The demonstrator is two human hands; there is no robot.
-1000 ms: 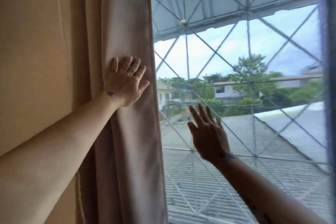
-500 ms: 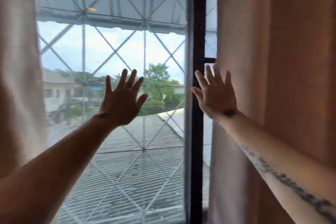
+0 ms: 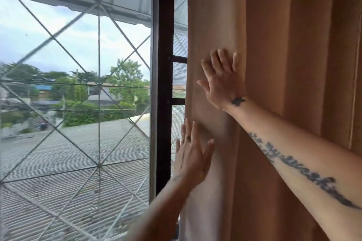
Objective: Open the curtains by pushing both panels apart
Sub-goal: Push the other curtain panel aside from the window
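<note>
The right curtain panel (image 3: 274, 45), tan and pleated, hangs bunched at the right side of the window. My right hand (image 3: 223, 82) lies flat on its inner folds, fingers spread and pointing up. Lower down, my left hand (image 3: 193, 156) presses flat against the panel's inner edge, fingers apart, holding nothing. The left curtain panel is out of view.
A dark vertical window frame (image 3: 163, 64) stands just left of the curtain edge. The glass with a diamond metal grille (image 3: 98, 88) fills the left half, showing a corrugated roof, trees and houses outside.
The view swung right. My right hand moved onto the right panel's folds, and my left hand crossed from the open glass to the panel's edge. The panel sits further right.
</note>
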